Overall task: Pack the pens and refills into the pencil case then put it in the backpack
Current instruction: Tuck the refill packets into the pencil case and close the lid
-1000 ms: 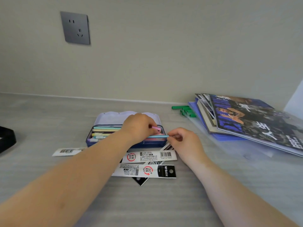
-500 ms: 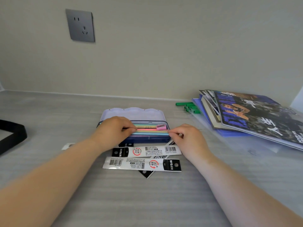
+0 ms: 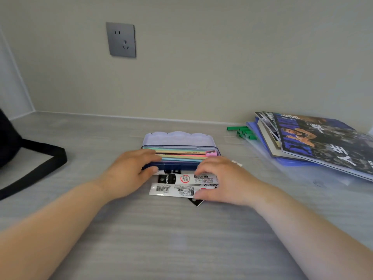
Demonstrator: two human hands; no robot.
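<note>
The open pencil case, with a dark blue base and a pale lilac lid, lies mid-table. Pastel pens fill it, with a small pink piece at the right end. My left hand grips the case's left end, fingers on the pens and thumb against the front wall. Black-and-white refill packs lie stacked just in front of the case. My right hand is on them, fingertips on the upper pack and thumb at the edge of the lower pack. The black backpack sits at the far left.
The backpack's strap loops across the table on the left. A stack of magazines on a blue folder lies at the right, with green clips beside it. The wall, with a grey socket, runs close behind the case.
The last pen has gone into the case. My right hand left the pen's end and dropped onto the refill packs. My left hand slid to the case's left end.
</note>
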